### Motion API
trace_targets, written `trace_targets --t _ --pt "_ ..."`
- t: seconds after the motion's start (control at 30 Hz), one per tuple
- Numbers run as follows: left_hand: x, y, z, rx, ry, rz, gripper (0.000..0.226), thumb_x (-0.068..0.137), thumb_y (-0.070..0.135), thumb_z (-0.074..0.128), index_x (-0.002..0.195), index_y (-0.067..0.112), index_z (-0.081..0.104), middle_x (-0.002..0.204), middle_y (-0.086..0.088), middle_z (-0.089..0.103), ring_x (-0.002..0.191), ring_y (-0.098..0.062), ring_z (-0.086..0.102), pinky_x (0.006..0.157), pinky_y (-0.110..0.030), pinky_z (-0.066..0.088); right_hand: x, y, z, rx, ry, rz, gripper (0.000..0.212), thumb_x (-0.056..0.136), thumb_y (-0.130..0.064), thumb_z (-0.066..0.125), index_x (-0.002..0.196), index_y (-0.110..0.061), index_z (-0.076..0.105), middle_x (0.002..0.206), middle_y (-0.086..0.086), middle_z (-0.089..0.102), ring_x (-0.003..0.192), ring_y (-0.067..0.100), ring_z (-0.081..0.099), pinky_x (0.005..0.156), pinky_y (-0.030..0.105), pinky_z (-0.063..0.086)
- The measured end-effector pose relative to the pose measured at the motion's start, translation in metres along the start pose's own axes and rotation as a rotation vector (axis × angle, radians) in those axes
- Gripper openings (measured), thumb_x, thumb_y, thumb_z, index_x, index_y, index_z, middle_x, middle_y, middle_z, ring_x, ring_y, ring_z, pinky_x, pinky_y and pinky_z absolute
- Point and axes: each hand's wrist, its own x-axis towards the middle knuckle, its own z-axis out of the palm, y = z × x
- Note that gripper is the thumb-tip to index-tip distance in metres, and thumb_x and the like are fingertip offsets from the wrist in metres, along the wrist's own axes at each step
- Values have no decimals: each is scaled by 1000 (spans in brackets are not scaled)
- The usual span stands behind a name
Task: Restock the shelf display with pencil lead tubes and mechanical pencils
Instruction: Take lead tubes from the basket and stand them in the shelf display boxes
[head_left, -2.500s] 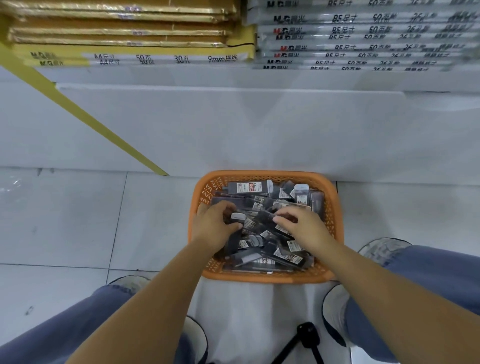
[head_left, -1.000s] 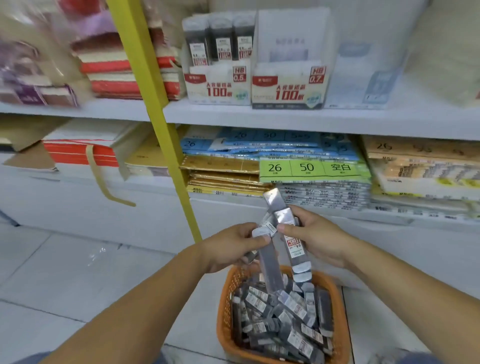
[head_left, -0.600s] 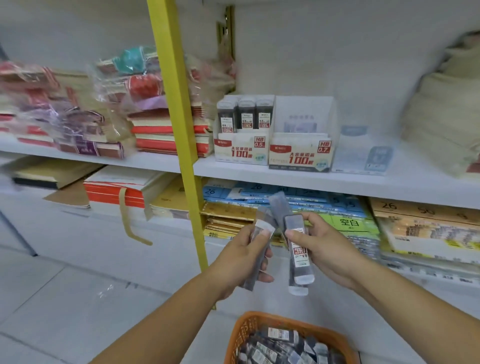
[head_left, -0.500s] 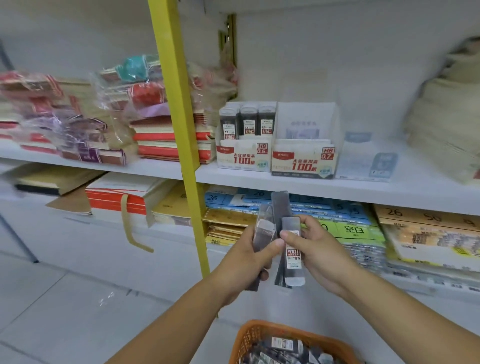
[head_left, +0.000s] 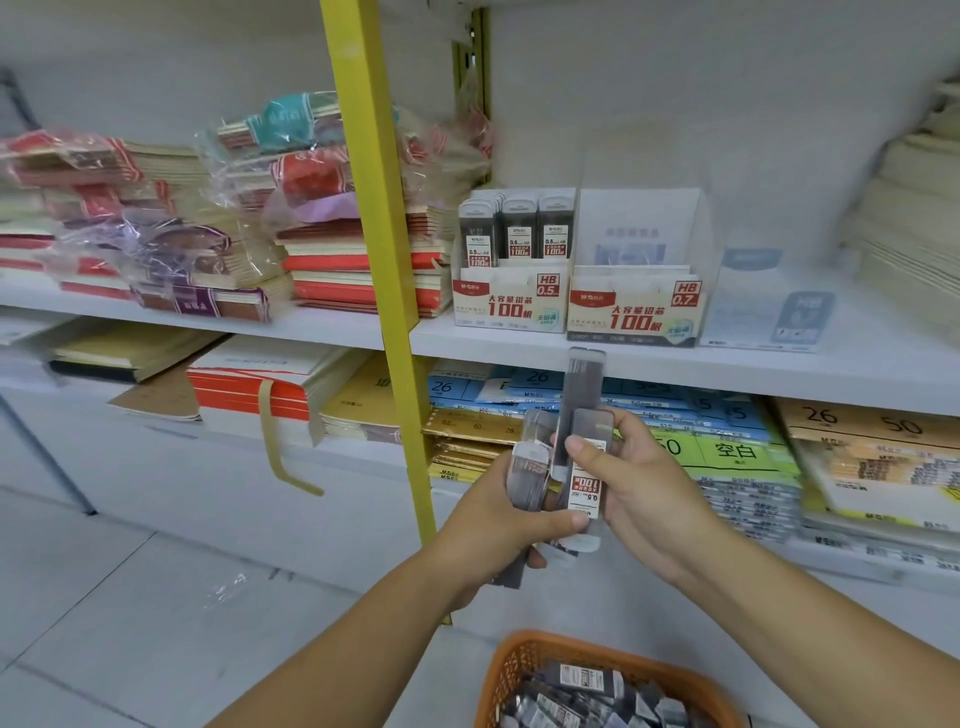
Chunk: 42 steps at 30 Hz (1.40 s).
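Note:
Both hands hold a small bunch of dark pencil lead tubes (head_left: 584, 395) in front of the lower shelf. My left hand (head_left: 498, 519) grips tubes from the left; my right hand (head_left: 639, 493) grips a labelled 0.5 tube, thumb across its front. On the white shelf (head_left: 519, 345) above stand two display boxes: the HB 0.5 box (head_left: 506, 306) holds three rows of tubes, while the HB 0.7 box (head_left: 636, 306) shows only a card. An orange basket (head_left: 506, 670) with several more tubes sits on the floor below.
A yellow upright post (head_left: 382, 260) rises just left of the display boxes. Stacks of notebooks in plastic wrap (head_left: 218, 218) fill the shelf's left part. Flat packs of loose-leaf paper (head_left: 727, 452) lie on the lower shelf behind my hands. A clear display stand (head_left: 774, 306) is right of the boxes.
I rose from the basket with tubes in both hands and brought them up to the shelf. In the last half second the two hands drew together, gathering the tubes into one bunch.

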Motion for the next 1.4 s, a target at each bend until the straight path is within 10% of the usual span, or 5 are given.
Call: trace_targets --t 0.3,0.67,1.2,1.3,1.4 --pt "-6 0 -8 18 37 -41 48 80 25 82 111 50 55 92 28 70 79 -6 71 63 -18 55 4 -25 -15 -309 40 -82 21 96 -13 56 116 -19 62 103 3 74 97 22 69 83 41 54" --pt "0 7 -14 -116 156 -27 45 82 22 81 115 45 60 104 8 72 87 -17 68 63 -21 54 -10 -19 -15 -498 -15 -104 28 90 -17 65 110 -37 64 104 -13 74 93 10 71 83 39 56" --pt "-7 24 -16 -172 171 -15 29 91 37 71 117 39 59 100 10 78 99 -20 74 60 -23 53 -11 -30 -19 -720 -135 -168 39 101 -28 45 122 -62 47 73 -14 64 65 9 64 57 27 55" --pt "-9 26 -19 -218 184 4 31 92 34 71 120 34 59 105 4 78 99 -22 75 59 -25 53 -14 -31 -20 -912 -201 -156 38 101 -44 36 123 -75 34 94 -35 48 86 -13 47 79 18 39" --pt "-9 27 -23 -254 211 22 32 92 34 70 122 35 60 107 0 78 100 -22 75 57 -24 52 -17 -38 -21 -961 -234 -100 42 104 -37 35 124 -74 31 109 -19 42 89 -16 40 72 4 32"
